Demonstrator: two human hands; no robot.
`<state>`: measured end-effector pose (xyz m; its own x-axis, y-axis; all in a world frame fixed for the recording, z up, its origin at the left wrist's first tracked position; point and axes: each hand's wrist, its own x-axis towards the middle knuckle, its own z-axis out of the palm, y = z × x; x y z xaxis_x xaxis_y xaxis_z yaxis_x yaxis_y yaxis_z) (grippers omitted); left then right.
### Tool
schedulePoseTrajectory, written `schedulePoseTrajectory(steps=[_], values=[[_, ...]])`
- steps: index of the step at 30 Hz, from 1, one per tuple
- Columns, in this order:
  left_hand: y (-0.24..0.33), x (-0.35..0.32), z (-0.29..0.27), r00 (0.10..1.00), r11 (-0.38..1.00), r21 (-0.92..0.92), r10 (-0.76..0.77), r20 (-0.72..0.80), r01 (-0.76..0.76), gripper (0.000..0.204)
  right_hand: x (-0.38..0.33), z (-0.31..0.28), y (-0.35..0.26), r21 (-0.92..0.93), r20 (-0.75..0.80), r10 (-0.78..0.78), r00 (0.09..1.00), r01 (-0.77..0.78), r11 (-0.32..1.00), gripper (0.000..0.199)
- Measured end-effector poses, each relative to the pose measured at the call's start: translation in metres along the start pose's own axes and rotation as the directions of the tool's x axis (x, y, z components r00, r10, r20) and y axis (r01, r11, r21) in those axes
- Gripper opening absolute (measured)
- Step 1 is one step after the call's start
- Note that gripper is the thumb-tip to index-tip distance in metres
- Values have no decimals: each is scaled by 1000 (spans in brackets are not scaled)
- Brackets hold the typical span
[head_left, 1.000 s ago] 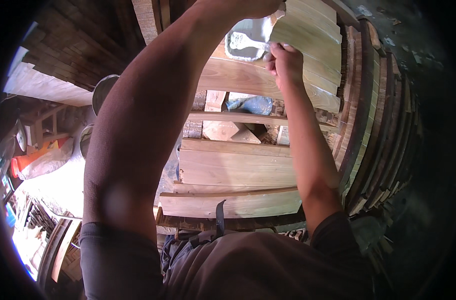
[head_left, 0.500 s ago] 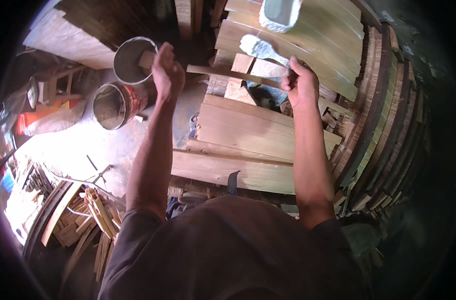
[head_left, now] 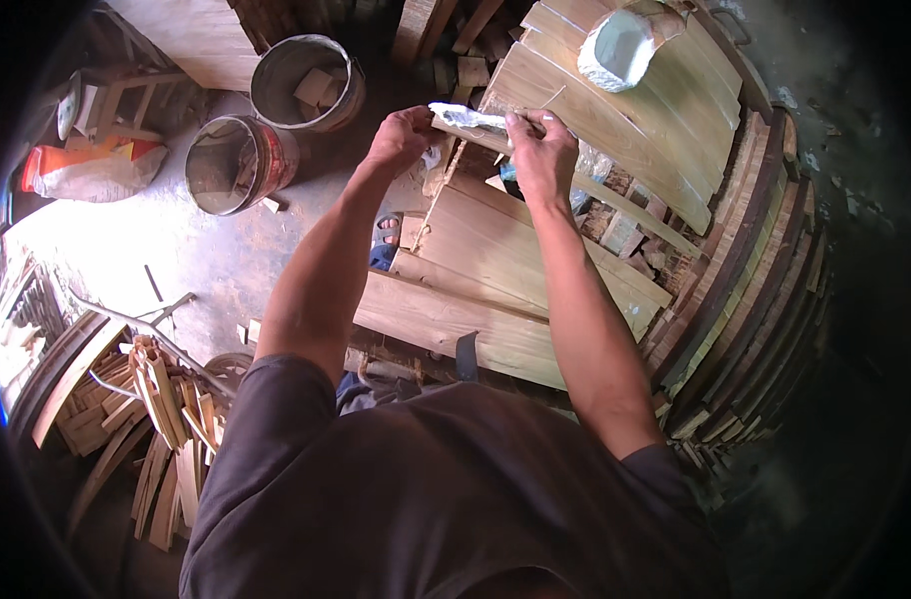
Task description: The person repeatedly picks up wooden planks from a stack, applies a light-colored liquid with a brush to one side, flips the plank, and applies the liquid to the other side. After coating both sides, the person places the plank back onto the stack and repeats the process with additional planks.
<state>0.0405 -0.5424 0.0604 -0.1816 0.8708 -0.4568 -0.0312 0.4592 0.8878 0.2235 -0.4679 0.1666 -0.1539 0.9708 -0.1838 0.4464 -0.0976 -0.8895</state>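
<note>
My right hand is closed around the handle of a brush whose head is coated with thick white paste. The brush head lies along a narrow wooden strip, close to my left hand. My left hand is closed on the strip's left end, its fingertips partly hidden. Behind my right hand the strip is partly covered. Beyond, on the boards, stands an open tub crusted with the same white paste.
Wide pale boards lie across the work surface, with wood offcuts between them. Curved dark wood pieces are stacked at right. Two buckets stand on the floor at left, near an orange and white sack. Scrap wood lies lower left.
My left hand has moved right from beside the bucket and taken hold of the strip's end. My right hand has swung left, bringing the brush onto the strip. The whole view has shifted.
</note>
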Motion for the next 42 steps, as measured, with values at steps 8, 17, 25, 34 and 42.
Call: schedulePoseTrajectory(steps=[8, 17, 25, 34, 42], values=[[16, -25, 0, 999, 983, -180, 29, -17, -32, 33, -28, -46, -4, -80, -54, 9, 998, -14, 997, 16], [62, -88, 6, 999, 947, 316, 48, 4, -47, 32, -64, -138, 32, -39, -150, 66, 986, -72, 997, 13], [60, -129, 22, 988, 947, 283, 146, 40, -152, 29, -82, -218, 81, 31, -345, 119, 931, -115, 993, 12], [89, -237, 9, 985, 986, -44, 159, -71, -162, 25, -148, -266, 91, 816, -68, 369, 927, -161, 555, 9], [87, -346, -66, 963, 977, -34, 203, -175, -212, 48, -210, -216, 62, 869, 105, 344, 933, -255, 425, 10]])
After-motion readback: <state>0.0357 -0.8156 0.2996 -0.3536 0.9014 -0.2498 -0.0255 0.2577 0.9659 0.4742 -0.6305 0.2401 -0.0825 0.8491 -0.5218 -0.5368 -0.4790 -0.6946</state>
